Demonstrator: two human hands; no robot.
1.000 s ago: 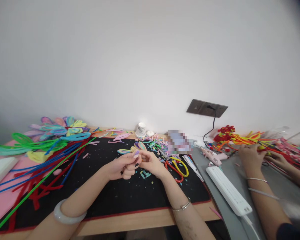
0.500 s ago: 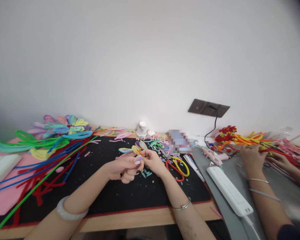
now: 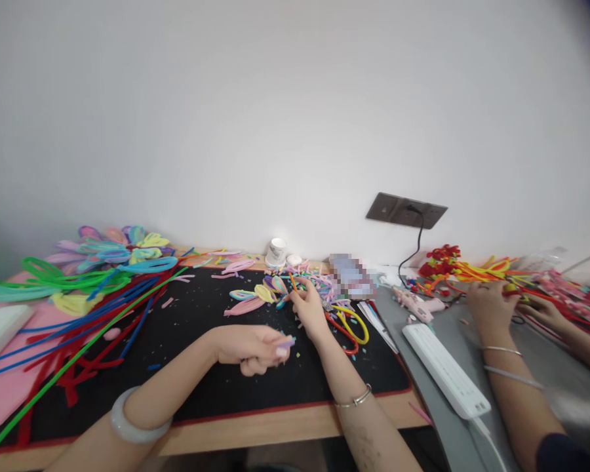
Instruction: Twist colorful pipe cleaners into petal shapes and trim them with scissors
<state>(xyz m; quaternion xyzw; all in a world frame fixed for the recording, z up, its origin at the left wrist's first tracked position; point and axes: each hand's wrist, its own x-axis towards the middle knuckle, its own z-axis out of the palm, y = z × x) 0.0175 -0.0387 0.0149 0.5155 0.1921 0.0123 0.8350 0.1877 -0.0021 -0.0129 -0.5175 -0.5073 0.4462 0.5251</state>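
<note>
My left hand (image 3: 248, 347) hovers above the black mat (image 3: 196, 380). Its fingers are closed on a small purple fuzzy piece (image 3: 288, 343) that pokes out past the thumb. Farther back, my right hand (image 3: 308, 309) pinches a thin orange stick (image 3: 293, 283); its lower end is hidden by the fingers. Just left of those fingertips lie looped pipe-cleaner petals: a yellow petal (image 3: 264, 293), a striped blue one and a pink petal (image 3: 246, 306). Whether the right fingers touch the nearest loop I cannot tell.
Scraps, red-yellow scissors (image 3: 350, 328) and a white cup (image 3: 276, 252) lie behind. Long pipe cleaners (image 3: 103, 321) and a looped flower bundle (image 3: 113, 248) fill the left. A power strip (image 3: 445, 370), a pink glue gun (image 3: 417, 303) and another person's hands (image 3: 491, 311) are right.
My hands have come apart. The right hand has moved back and to the right with the orange stick, while the left has come slightly nearer with the purple piece. Petals now show uncovered.
</note>
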